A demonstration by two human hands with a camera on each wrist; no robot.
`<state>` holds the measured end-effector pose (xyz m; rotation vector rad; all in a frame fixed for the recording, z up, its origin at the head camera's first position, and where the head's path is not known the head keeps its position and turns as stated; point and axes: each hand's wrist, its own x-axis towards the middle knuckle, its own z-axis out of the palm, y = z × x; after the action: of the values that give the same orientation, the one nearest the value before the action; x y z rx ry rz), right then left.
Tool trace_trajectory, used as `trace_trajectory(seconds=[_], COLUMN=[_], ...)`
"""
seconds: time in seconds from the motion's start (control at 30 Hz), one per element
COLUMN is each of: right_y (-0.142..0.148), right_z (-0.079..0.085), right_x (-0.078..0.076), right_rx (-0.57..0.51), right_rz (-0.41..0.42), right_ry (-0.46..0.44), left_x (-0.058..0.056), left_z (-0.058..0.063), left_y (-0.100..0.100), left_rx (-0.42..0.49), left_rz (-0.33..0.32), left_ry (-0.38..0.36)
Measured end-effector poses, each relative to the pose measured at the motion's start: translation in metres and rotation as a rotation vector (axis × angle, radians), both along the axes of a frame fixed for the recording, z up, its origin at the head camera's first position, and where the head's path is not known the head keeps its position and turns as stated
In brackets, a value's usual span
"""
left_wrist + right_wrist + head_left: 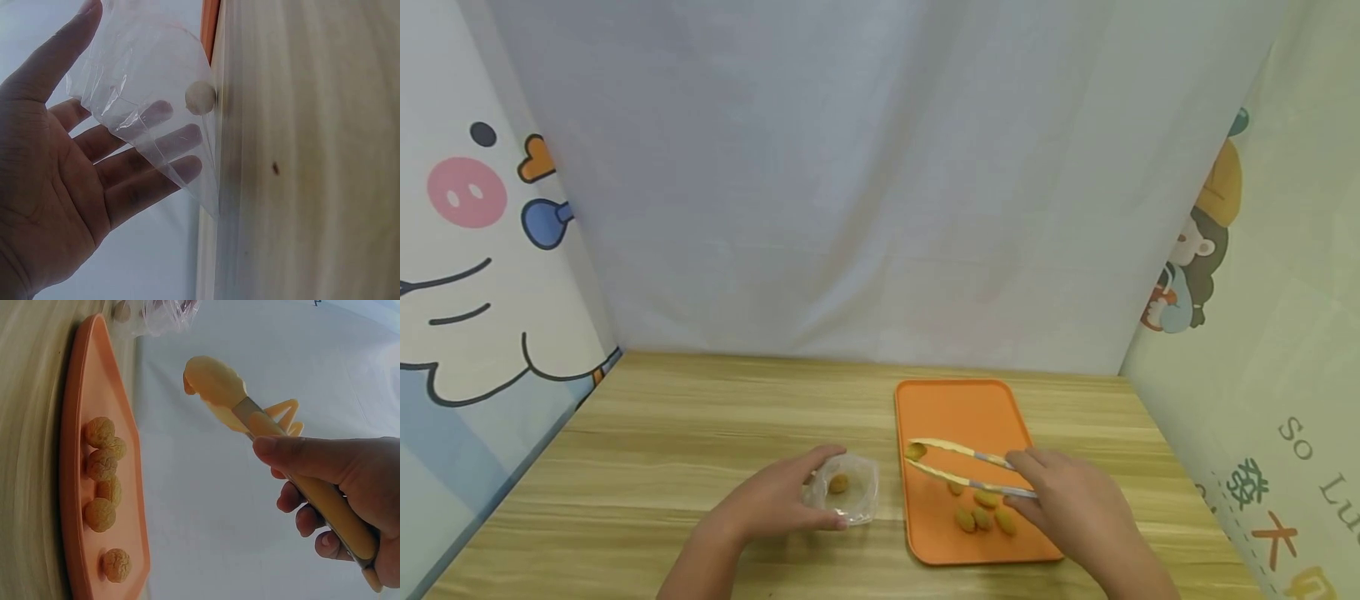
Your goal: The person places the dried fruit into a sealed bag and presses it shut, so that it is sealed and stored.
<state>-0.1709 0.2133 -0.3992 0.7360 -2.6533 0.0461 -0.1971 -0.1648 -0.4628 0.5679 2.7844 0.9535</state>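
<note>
My left hand (pixel 771 500) curves round a clear plastic bag (pixel 863 487) standing on the table, thumb on one side and fingers on the other. One round, yellow-brown wrinkled piece (pixel 838 483) shows in the bag. In the left wrist view, several fingers (pixel 178 140) show through the film. My right hand (pixel 1067 504) grips yellow-and-metal food tongs (pixel 946 446) over the left part of an orange tray (pixel 958 408). Between the tong tips is another wrinkled piece (pixel 916 451). Several more wrinkled pieces (pixel 101 464) lie on the tray near its front.
The wood-grain table (pixel 700 408) carries the bag left of the tray, with a narrow strip of wood between them. A pale curtain (pixel 820 183) hangs behind it. Printed cloth walls (pixel 467 275) flank both sides.
</note>
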Motion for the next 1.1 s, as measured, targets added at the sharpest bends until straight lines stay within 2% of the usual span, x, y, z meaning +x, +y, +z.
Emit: trace_trajectory(seconds=[0.17, 0.3, 0.47, 0.67, 0.87, 1.1], right_y=[0.000, -0.002, -0.008, -0.015, -0.022, -0.027], right_z=[-0.002, -0.004, -0.006, -0.012, -0.020, -0.028], right_x=[-0.001, -0.005, -0.007, -0.008, -0.009, -0.009], right_rx=[-0.035, -0.078, -0.131, -0.166, -0.165, -0.183], right_rz=[0.075, 0.179, 0.290, 0.345, 0.360, 0.366], right_ry=[0.113, 0.203, 0.263, 0.255, 0.193, 0.166], left_x=[-0.001, -0.002, -0.002, -0.001, -0.003, -0.004], left_z=[-0.002, -0.002, -0.001, 0.000, -0.002, -0.003], left_y=[0.000, 0.000, 0.000, 0.000, 0.000, 0.001], left_rx=[0.000, 0.003, 0.007, 0.003, -0.001, 0.000], left_rz=[-0.006, -0.009, -0.014, -0.014, -0.015, -0.019], left_ry=[0.004, 0.009, 0.004, 0.002, -0.003, 0.006])
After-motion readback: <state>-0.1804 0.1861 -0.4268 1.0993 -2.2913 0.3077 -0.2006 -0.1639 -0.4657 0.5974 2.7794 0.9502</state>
